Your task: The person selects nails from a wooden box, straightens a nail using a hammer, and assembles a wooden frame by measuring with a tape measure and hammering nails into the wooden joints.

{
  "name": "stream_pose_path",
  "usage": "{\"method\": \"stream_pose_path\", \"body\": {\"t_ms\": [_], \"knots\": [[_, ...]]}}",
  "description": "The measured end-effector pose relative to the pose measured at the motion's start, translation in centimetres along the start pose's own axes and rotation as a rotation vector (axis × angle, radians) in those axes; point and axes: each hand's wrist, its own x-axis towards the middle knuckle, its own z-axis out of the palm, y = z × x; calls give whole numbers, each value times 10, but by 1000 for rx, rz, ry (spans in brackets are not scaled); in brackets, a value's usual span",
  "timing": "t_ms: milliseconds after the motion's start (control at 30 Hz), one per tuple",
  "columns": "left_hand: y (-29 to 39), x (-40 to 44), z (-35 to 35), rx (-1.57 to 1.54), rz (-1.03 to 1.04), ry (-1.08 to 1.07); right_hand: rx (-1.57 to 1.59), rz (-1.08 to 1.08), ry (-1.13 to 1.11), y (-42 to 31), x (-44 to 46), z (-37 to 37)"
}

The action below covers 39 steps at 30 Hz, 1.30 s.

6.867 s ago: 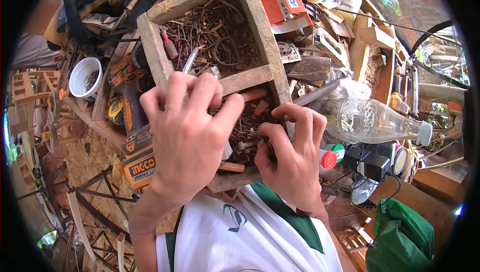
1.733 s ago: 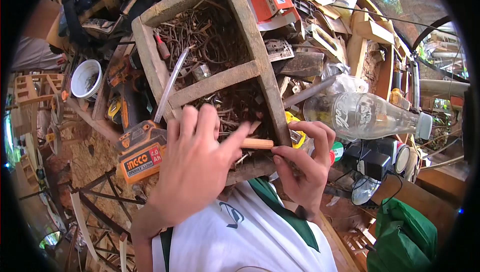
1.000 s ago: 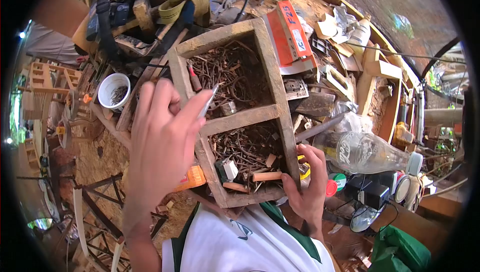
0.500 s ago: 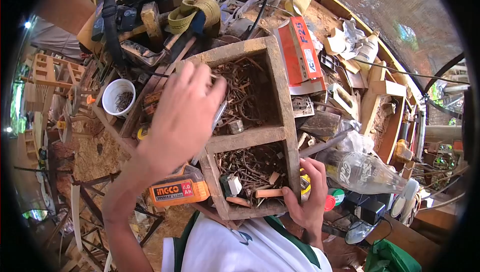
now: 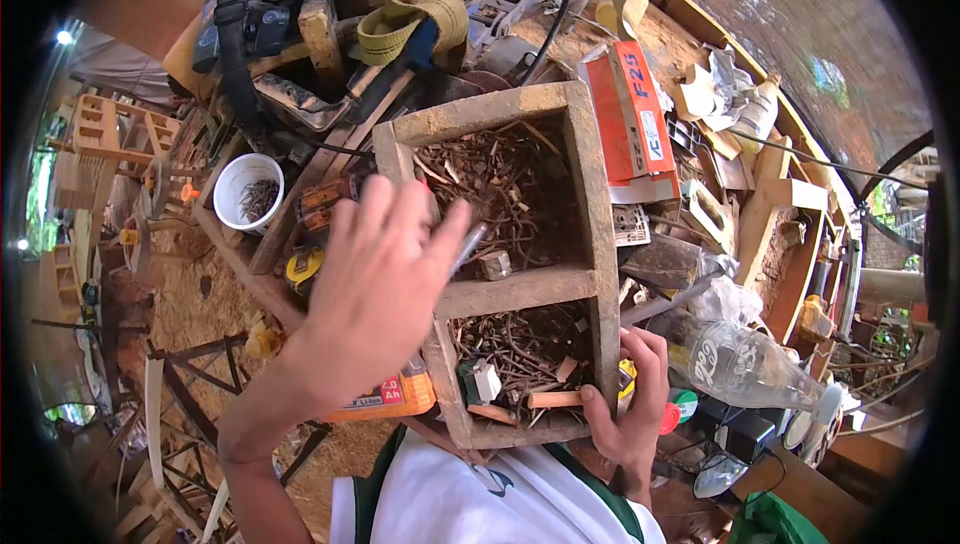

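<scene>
Around us, the surface is crowded: a yellowish strap, a red-orange carton and wood offcuts lie beyond our wooden box, and a clear bottle lies on its side to its right. On the left we have a white tub of nails, a yellow tape measure and an orange battery. Mesh screens the room at upper right; a green bag sits at lower right.

Our box is right in front of our shirt, its two compartments strewn with rusty nails. Our left hand is over its upper left side, fingers spread apart; we cannot tell whether the palm touches anything. A silvery rod shows just beside the index finger. Our right hand is clamped on the box's lower right wall, thumb near a wooden peg.
</scene>
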Motion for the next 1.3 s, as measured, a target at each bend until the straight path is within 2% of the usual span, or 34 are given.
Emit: {"method": "stream_pose_path", "body": {"t_ms": [100,200,300,467,700,867,1000,1100,1200,1300], "knots": [[10,-3,-7,-186,119,-102,22,14,8,2,-1,1],[11,-4,-7,-216,118,-109,9,1,0,3,1,0],[1,2,-6,-142,-34,14,-5,-1,-1,2,0,-1],[-14,13,-6,-52,-54,118,9,-10,-21,2,3,-3],[-9,28,-5,-201,-2,128,15,-15,-9,4,2,-2],[-11,45,11,-73,152,198,15,-23,-13,4,3,-3],[-12,43,8,-11,142,206,17,-18,-18,4,2,-4],[-17,39,-2,77,77,123,6,-29,-16,4,2,-3],[-18,37,-2,19,19,220,32,-29,-13,5,3,-2],[-20,39,1,-81,79,257,37,-49,-17,5,4,-2]]}}
